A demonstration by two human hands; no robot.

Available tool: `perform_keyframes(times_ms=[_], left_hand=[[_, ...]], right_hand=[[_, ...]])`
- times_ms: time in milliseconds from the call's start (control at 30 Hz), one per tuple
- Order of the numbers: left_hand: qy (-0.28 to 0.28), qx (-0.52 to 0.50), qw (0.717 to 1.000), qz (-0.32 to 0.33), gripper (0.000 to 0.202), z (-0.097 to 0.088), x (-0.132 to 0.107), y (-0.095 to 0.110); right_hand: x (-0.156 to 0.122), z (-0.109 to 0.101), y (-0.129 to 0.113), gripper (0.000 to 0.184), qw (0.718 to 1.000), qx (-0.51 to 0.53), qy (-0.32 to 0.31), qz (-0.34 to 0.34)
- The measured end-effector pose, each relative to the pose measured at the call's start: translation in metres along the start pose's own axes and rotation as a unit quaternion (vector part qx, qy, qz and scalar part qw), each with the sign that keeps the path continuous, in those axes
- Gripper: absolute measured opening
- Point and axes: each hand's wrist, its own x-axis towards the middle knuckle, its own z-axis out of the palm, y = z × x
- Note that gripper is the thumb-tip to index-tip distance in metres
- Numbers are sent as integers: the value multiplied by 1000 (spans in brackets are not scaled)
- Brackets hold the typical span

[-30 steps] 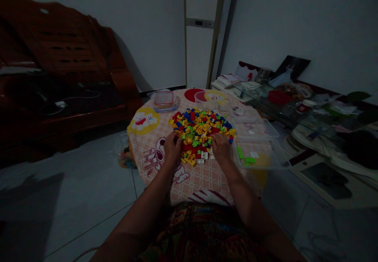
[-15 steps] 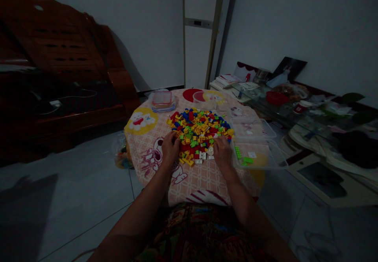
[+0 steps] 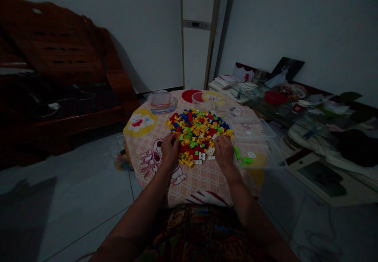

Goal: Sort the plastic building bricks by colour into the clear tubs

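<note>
A heap of small coloured building bricks (image 3: 198,131) in red, yellow, blue, green and white lies on a round table covered by a pink cartoon cloth (image 3: 195,181). My left hand (image 3: 169,148) rests curled at the heap's left front edge, touching the bricks. My right hand (image 3: 223,150) sits at the heap's right front edge, fingers bent, with a white brick (image 3: 210,151) at its fingertips. The dim light hides whether either hand grips a brick.
A clear plastic box (image 3: 260,155) with a few green bricks stands right of my right hand, another clear box (image 3: 251,128) behind it. Stacked lidded containers (image 3: 161,100) sit at the table's far left. A dark wooden bench (image 3: 59,77) stands left, cluttered low surfaces right.
My right hand has slid a little toward the clear box on the right, and a white brick now shows at its fingertips. My left hand stays at the heap's edge.
</note>
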Motion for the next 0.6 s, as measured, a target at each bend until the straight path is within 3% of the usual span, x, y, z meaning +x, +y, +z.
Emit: perform_keyframes(times_ms=[133, 333, 467, 600], left_hand=[[4, 1, 1000, -1, 36, 1, 0, 0], [10, 2, 1000, 0, 35, 2, 1, 0], [9, 2, 1000, 1, 35, 3, 1, -1], [3, 3, 1000, -1, 36, 2, 1, 0]], right_hand=[[-3, -37, 10, 18, 999, -15, 39, 14], [-21, -73, 60, 18, 984, -127, 48, 116], [-24, -73, 66, 17, 983, -139, 65, 101], [-17, -50, 32, 19, 996, -52, 63, 24]])
